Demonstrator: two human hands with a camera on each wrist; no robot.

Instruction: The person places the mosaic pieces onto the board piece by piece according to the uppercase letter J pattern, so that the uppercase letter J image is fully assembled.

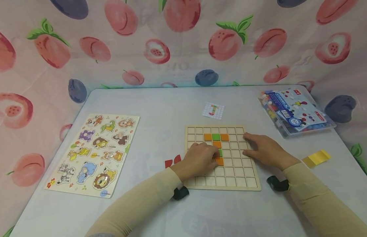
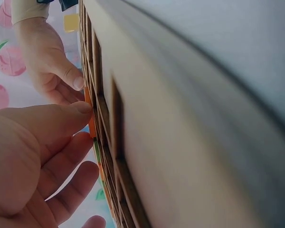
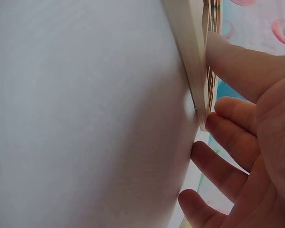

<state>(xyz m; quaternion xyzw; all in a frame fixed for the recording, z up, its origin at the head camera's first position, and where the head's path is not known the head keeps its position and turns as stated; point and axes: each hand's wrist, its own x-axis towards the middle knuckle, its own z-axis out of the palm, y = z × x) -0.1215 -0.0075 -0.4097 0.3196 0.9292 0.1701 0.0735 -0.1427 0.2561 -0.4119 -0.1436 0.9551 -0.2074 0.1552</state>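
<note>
A wooden grid board (image 1: 237, 182) lies in front of me. In its upper rows, orange and green square tiles (image 1: 215, 137) form a bar with a column running down from its middle. My left hand (image 1: 201, 158) reaches over the board, thumb and index finger pinching the orange tile (image 1: 220, 161) at the column's lower end. The left wrist view shows that orange tile (image 2: 91, 124) between thumb and index fingertip. My right hand (image 1: 268, 149) rests at the board's right edge, thumb and index fingertip on its border. Two red rounded pieces (image 1: 169, 163) lie left of the board, near my left wrist.
A small grid card (image 1: 218, 113) with a coloured pattern lies behind the board. An animal peg puzzle (image 1: 112, 171) is at the left. A clear plastic case (image 1: 302, 130) sits at the back right, with a folded yellow paper (image 1: 316, 158) nearer. Patterned cloth (image 1: 177, 69) hangs behind the table.
</note>
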